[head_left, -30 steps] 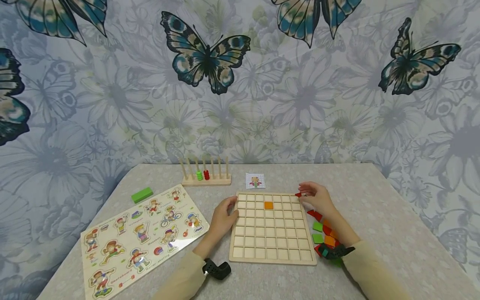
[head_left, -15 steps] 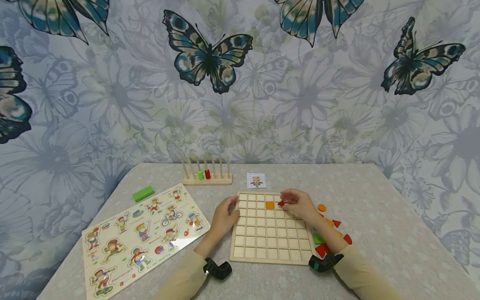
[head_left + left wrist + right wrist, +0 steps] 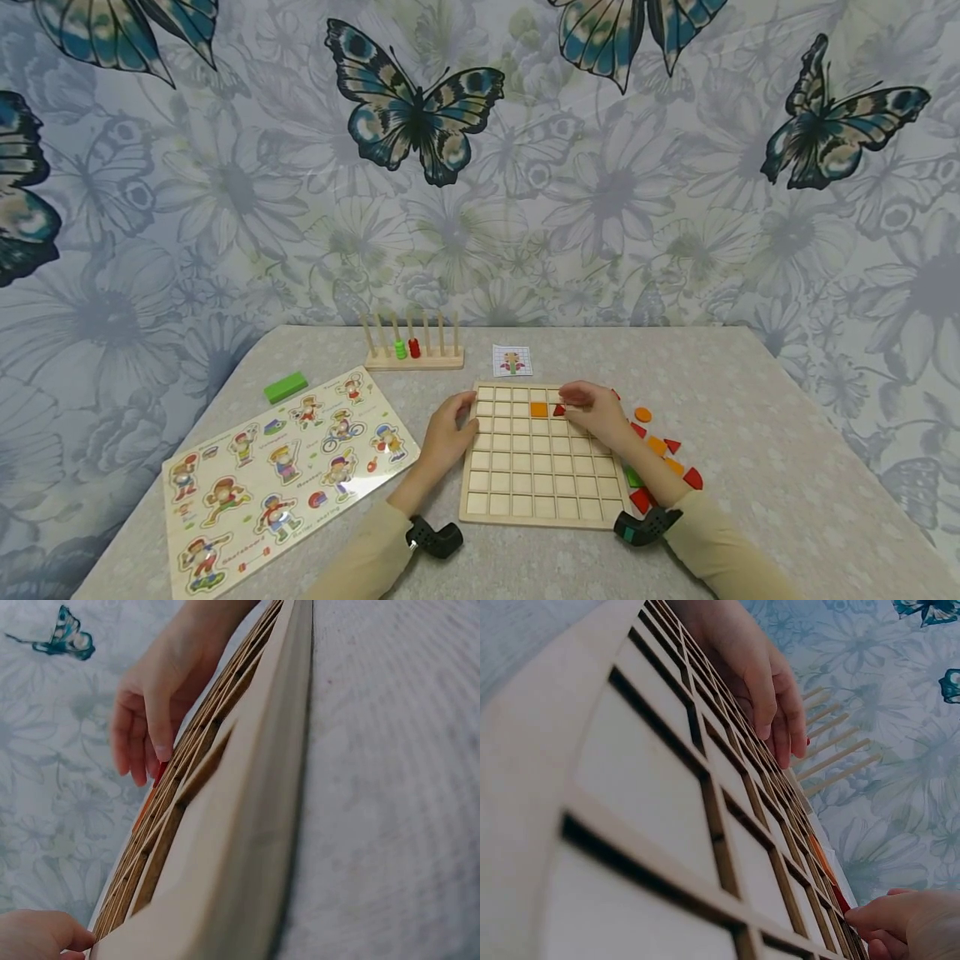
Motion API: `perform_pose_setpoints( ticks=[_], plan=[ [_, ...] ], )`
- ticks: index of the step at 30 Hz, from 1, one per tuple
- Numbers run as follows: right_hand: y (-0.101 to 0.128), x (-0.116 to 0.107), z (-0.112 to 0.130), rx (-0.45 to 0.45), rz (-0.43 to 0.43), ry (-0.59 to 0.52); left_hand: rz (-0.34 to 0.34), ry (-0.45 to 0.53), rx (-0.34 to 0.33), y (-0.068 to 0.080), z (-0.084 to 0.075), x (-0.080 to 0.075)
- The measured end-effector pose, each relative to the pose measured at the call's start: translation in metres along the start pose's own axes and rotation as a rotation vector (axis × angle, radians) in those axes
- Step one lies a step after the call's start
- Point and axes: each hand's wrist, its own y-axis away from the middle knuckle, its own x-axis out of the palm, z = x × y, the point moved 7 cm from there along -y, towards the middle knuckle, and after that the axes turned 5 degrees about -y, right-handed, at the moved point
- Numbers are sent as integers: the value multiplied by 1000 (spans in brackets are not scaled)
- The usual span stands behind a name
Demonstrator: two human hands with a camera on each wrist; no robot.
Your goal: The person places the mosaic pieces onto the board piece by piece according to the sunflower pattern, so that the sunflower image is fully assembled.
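A butterfly-print backdrop (image 3: 480,167) fills the upper half of the frame above a grey tabletop (image 3: 750,400). At lower left lies a picture puzzle board (image 3: 277,471) printed with cartoon children. At lower centre sits a wooden grid tray (image 3: 540,475), one orange square tile (image 3: 538,409) seated in its second row. The person's left hand (image 3: 447,433) rests against the tray's left edge, fingers loosely curled on the rim. The right hand (image 3: 592,410) reaches over the tray's upper right part, fingertips pinching a small red piece (image 3: 558,409) in the cell just right of the orange tile; whether the piece is fully seated cannot be told. Loose red, orange and green pieces (image 3: 660,454) lie scattered on the tabletop right of the tray. Behind the tray, toward the centre, stand a wooden peg rack (image 3: 414,354) carrying green and red rings and a small pattern card (image 3: 513,362). A green block (image 3: 285,387) lies left of the rack.
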Motion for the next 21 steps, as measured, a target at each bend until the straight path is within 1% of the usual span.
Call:
perform_pose_setpoints(
  ticks=[2,4,7,10,14,16,18,19,21],
  plan=[
    [-1,-1,-9,9,-20,5,0,1,-1,0,0,0],
    [-2,0,-13,5,-18,-4,-1,0,0,-1,0,0],
    [-3,3,-13,-32,-2,-16,-3,-4,-4,-1,0,0],
    [-3,5,-12,-57,5,-5,-5,-5,-5,0,-1,0],
    [-3,6,-12,-56,5,4,-1,-4,-2,0,-1,0],
    [-3,5,-11,-59,1,-7,5,-1,-2,0,-1,1],
    [-1,3,-2,-35,-10,-25,10,4,0,0,-1,1],
    [1,1,4,-30,-23,-25,12,6,0,0,-1,1],
    [1,-6,4,-17,-66,-26,11,11,-6,1,0,1]
  ],
)
